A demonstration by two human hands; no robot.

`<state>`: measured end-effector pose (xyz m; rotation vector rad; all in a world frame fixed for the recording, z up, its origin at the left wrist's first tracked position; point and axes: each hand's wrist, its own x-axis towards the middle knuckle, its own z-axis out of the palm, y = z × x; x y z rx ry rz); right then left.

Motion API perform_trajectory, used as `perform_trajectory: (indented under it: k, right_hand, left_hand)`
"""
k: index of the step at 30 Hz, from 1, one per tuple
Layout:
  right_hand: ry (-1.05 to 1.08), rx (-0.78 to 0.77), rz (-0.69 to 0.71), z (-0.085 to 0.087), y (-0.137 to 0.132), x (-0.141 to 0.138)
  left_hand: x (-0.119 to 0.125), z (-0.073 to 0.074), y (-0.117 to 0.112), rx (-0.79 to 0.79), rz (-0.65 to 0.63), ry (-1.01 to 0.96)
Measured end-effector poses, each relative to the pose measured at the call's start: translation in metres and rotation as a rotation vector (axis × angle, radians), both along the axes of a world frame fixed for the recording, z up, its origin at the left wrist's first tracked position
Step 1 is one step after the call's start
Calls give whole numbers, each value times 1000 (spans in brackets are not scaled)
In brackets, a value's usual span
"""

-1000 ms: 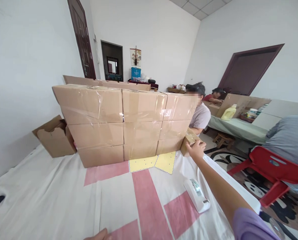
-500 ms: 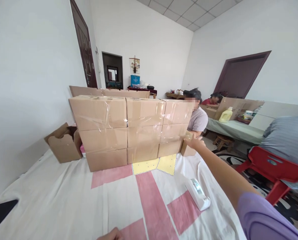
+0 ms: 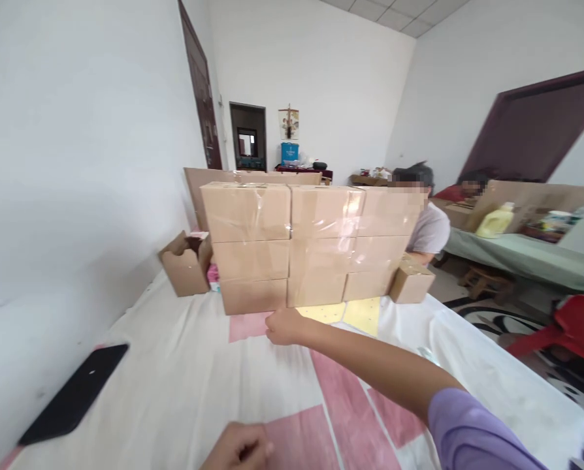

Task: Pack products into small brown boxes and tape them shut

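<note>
A stack of taped cardboard boxes (image 3: 292, 241), three rows high, stands on the cloth-covered table (image 3: 174, 378). A small cardboard box (image 3: 412, 282) sits against the stack's right end. My right hand (image 3: 285, 326) reaches across to the left with fingers curled, just in front of the bottom row near its middle; nothing shows in it. Curled into a loose fist, my left hand (image 3: 238, 447) rests on the cloth at the bottom edge.
An open cardboard box (image 3: 187, 267) stands left of the stack by the wall. A black phone (image 3: 74, 395) lies at the table's left. A person (image 3: 426, 222) sits behind the stack. A green table with a yellow bottle (image 3: 495, 222) and a red chair (image 3: 571, 326) are at right.
My right hand let go of the small box at the stack's right end and swung left to the middle of the bottom row. The view turned left, bringing the phone into sight.
</note>
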<state>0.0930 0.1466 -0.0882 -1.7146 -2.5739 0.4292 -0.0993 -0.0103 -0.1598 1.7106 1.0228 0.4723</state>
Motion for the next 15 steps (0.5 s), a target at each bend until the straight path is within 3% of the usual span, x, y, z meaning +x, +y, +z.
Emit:
perform_trajectory:
  k: [2, 5, 8, 11, 15]
  right_hand:
    - [124, 21, 69, -10, 5, -36]
    - [318, 38, 91, -22, 23, -83]
    - [453, 32, 59, -32, 54, -131]
    - [596, 37, -78, -39, 91, -177]
    - [797, 68, -381, -46, 142, -217]
  left_hand:
    - [-37, 15, 32, 60, 192, -56]
    - [-97, 33, 100, 245, 648, -140]
    - [-142, 32, 179, 288, 1031, -328]
    - [-162, 14, 252, 258, 1166, -411]
    - [-166, -12, 327, 245, 1169, -497]
